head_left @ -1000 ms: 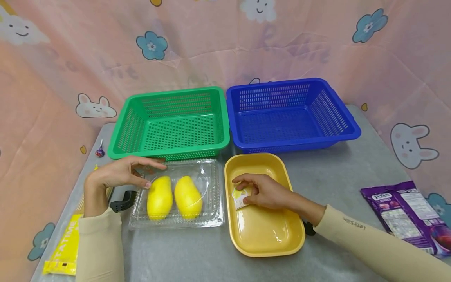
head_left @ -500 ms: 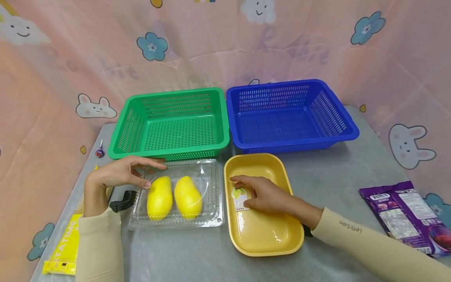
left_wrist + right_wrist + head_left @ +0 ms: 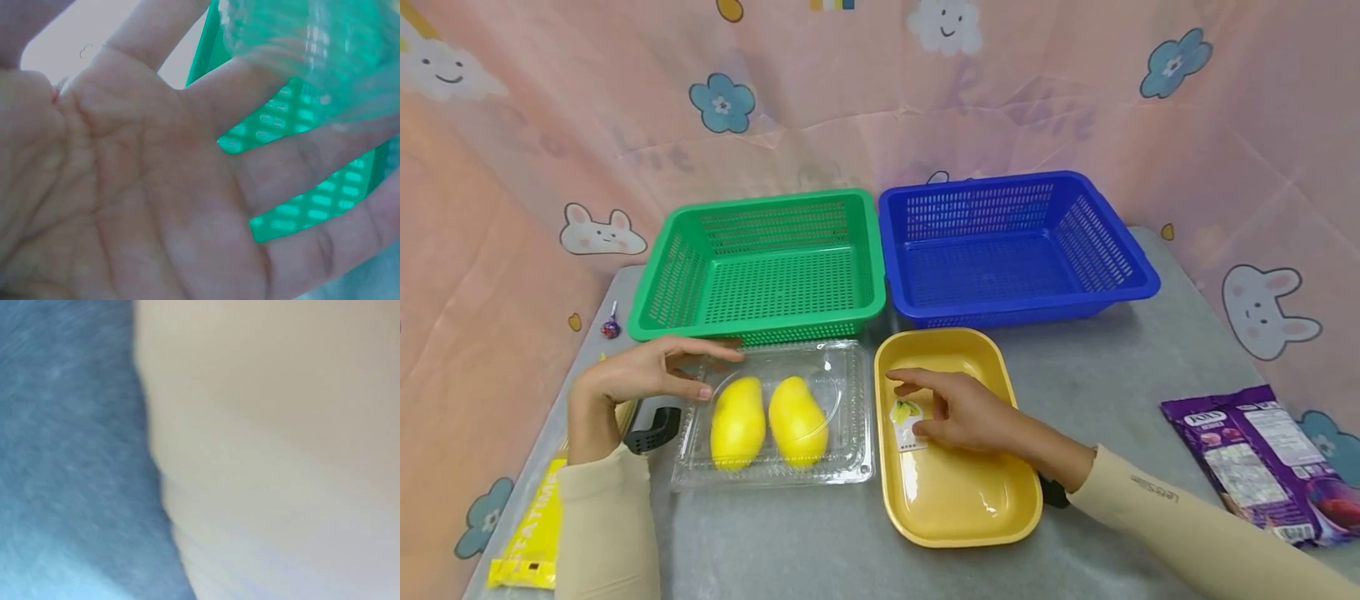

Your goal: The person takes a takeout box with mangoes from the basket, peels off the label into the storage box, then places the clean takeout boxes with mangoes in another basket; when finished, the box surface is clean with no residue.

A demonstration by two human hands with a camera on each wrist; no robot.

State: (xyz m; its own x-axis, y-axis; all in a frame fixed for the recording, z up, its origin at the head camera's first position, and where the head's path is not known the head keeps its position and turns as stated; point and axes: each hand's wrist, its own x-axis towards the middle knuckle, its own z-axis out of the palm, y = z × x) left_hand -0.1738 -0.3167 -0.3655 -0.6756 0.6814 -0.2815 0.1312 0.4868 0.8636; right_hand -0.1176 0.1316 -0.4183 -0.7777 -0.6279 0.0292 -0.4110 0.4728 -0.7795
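Observation:
My left hand [image 3: 643, 367] has its fingers spread at the upper left corner of a clear plastic clamshell box [image 3: 850, 417]. Two yellow mangoes [image 3: 797, 417] lie inside the box. In the left wrist view the palm [image 3: 125, 187] faces the camera, and the fingers reach past the blurred clear plastic. Over the yellow tray [image 3: 962, 517], my right hand [image 3: 970, 412] has its index finger stretched out and its thumb at the edge of a small white card [image 3: 907, 427] with yellow fruit printed on it. The card lies in the tray. Only sleeve and table fill the right wrist view.
A green basket [image 3: 775, 325] and a blue basket [image 3: 1022, 304] stand side by side at the back. A purple packet [image 3: 1262, 467] lies at right. A yellow wrapper [image 3: 531, 533] and a lollipop [image 3: 611, 325] lie along the left edge.
The card, gripped and tilted between right thumb and fingers before, has come down flatter, and the right fingers have loosened from it. My left hand has shifted slightly left.

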